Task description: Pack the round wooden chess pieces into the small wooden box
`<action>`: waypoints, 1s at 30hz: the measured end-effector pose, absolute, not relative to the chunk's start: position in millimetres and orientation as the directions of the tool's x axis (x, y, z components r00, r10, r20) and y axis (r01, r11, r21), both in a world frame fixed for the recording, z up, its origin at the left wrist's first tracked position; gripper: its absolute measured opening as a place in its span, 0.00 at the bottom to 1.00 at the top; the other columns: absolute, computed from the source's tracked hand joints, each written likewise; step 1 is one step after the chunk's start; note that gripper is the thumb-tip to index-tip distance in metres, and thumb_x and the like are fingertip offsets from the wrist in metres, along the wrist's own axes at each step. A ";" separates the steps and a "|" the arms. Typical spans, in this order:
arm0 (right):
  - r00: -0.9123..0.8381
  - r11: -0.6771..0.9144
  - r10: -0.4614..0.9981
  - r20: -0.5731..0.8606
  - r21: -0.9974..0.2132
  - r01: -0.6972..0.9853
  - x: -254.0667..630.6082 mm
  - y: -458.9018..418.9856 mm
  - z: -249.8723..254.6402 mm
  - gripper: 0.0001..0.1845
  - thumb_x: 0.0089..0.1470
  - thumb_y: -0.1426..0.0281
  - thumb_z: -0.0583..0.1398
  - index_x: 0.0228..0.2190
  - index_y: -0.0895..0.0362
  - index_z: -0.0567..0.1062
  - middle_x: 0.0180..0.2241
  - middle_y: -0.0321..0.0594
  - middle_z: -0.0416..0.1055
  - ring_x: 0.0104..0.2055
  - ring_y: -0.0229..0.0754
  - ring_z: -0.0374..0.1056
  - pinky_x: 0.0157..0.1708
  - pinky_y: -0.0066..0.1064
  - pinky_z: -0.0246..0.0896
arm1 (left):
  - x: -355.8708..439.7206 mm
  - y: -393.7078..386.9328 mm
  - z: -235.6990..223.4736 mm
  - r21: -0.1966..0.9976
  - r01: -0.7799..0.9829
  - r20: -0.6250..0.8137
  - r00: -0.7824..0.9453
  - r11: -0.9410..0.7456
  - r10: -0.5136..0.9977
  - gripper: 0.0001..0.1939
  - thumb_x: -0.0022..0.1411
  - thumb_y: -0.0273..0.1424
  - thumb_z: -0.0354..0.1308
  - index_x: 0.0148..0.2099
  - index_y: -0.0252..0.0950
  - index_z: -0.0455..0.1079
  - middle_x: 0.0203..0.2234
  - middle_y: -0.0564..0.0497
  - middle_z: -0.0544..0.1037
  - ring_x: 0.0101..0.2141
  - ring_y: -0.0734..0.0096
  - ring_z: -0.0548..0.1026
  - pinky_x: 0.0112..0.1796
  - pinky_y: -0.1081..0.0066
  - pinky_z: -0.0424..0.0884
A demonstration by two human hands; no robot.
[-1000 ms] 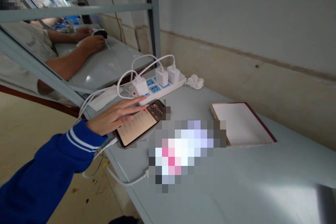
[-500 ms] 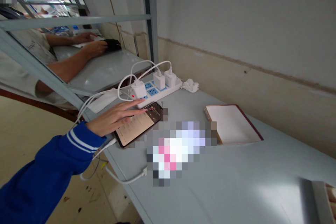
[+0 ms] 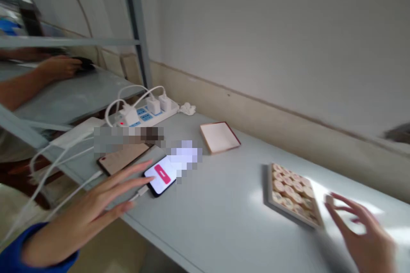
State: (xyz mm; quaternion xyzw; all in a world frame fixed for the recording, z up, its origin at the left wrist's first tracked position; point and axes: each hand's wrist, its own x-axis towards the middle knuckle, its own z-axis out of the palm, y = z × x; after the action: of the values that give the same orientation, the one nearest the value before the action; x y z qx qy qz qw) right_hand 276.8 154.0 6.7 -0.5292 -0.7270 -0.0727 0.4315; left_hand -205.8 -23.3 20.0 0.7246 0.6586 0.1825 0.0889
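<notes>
My left hand point(image 3: 86, 217), in a blue sleeve, hovers over the table's front edge with its fingers stretched out and apart, holding nothing. Its fingertips are just short of a phone with a white screen point(image 3: 159, 175), which has a white cable plugged in. A second phone with a brownish screen point(image 3: 123, 158) lies just behind it. My right hand point(image 3: 365, 239) is at the lower right, fingers spread, beside a shallow box of round wooden pieces point(image 3: 293, 194). The picture is smeared by motion.
A white power strip point(image 3: 147, 113) with three chargers and looping cables sits at the back left of the grey table point(image 3: 224, 213). An open box lid point(image 3: 219, 136) and crumpled tissue point(image 3: 187, 108) lie near the wall. Another person's arm point(image 3: 41, 72) rests on the neighbouring table beyond a metal post point(image 3: 136, 30).
The view has swung right. My left hand has lifted off the brownish phone and drawn back toward me. My right hand and the box of wooden pieces have come into view.
</notes>
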 end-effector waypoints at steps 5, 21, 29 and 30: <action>-0.150 0.495 0.767 0.624 -0.427 0.757 275.1 149.7 13.1 0.18 0.53 0.55 0.53 0.36 0.55 0.69 0.34 0.42 0.68 0.29 0.41 0.65 0.24 0.32 0.60 | -106.0 -12.7 20.7 0.480 0.792 0.215 0.311 -0.378 0.926 0.22 0.56 0.42 0.46 0.54 0.63 0.54 0.55 0.65 0.58 0.52 0.65 0.64 0.49 0.67 0.66; -0.325 0.568 0.787 0.524 -0.411 0.713 266.9 151.5 11.3 0.11 0.47 0.73 0.59 0.37 0.55 0.71 0.38 0.39 0.67 0.36 0.42 0.65 0.37 0.32 0.61 | 69.3 155.6 22.2 0.492 0.861 0.290 -0.024 -0.128 0.957 0.09 0.59 0.31 0.45 0.34 0.36 0.65 0.33 0.48 0.73 0.34 0.68 0.71 0.34 0.71 0.64; -0.287 0.609 0.770 0.570 -0.523 0.596 271.0 152.0 13.2 0.11 0.48 0.69 0.58 0.36 0.56 0.70 0.37 0.41 0.66 0.31 0.39 0.66 0.33 0.31 0.63 | 69.9 160.8 15.0 0.453 0.875 0.178 0.100 -0.172 0.979 0.13 0.60 0.33 0.44 0.30 0.36 0.68 0.32 0.47 0.75 0.34 0.66 0.72 0.32 0.71 0.62; -0.276 0.614 0.763 0.584 -0.523 0.591 275.6 150.6 17.3 0.11 0.49 0.67 0.58 0.37 0.56 0.70 0.37 0.41 0.66 0.32 0.39 0.66 0.34 0.31 0.62 | 70.3 160.7 15.4 0.456 0.872 0.167 0.113 -0.179 0.979 0.14 0.60 0.33 0.44 0.30 0.36 0.68 0.32 0.46 0.76 0.34 0.65 0.72 0.32 0.71 0.61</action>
State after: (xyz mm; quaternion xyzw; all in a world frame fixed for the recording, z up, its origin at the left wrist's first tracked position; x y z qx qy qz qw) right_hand 275.6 150.6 17.3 -0.4273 -0.7924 0.1019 0.4233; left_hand 70.3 160.7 15.4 0.7359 0.6290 0.2184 0.1229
